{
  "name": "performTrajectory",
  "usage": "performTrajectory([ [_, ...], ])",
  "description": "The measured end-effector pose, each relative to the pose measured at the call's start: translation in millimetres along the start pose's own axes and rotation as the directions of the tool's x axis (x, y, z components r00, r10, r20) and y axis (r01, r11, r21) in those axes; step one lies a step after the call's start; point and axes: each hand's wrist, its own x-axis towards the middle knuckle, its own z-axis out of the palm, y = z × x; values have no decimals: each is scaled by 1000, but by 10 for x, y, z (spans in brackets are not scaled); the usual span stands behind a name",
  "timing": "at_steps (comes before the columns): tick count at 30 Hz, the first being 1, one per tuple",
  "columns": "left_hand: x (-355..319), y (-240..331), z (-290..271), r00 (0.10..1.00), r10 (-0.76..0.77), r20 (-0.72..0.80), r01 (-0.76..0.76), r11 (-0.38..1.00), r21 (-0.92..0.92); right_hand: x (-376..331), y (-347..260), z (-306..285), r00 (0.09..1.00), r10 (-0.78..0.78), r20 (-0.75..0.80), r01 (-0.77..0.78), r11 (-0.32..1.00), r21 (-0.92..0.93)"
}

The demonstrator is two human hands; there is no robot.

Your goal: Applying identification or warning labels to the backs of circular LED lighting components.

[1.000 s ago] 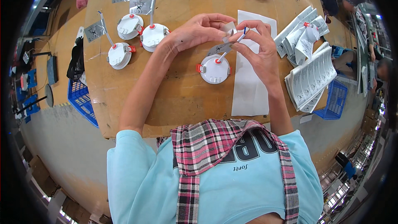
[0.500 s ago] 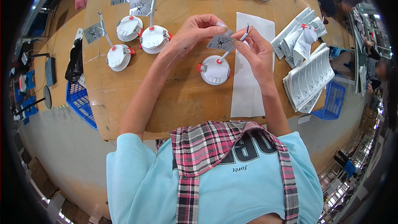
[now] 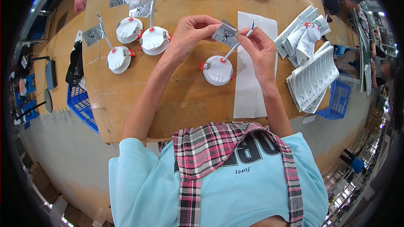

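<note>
- The person wears a light blue short-sleeved T-shirt; its sleeves end above the elbows.
- Dark block lettering runs across the chest of the shirt, partly hidden.
- Over the shirt lies a checked apron bib in pink, white and black, with straps of the same check running over both shoulders.
- Both forearms are bare, as are the left hand (image 3: 191, 33) and the right hand (image 3: 259, 52): no gloves, watch or rings show.

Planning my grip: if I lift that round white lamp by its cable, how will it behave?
The round white lamp looks like thin plastic, so probably light. Its white cable holds a near-straight line up to the right hand, suggesting some stiffness. Lying flat on the wooden table, it shouldn't roll.
</note>
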Motion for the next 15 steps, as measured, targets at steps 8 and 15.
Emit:
performTrajectory([
  [8, -28, 37, 14, 1000, 19, -22, -18, 999, 48, 8, 8, 20, 1000, 2, -26, -2, 1000, -5],
  [15, -66, 43, 44, 999, 24, -42, -23, 999, 28, -2, -5, 45, 998, 26, -52, -24, 999, 29],
])
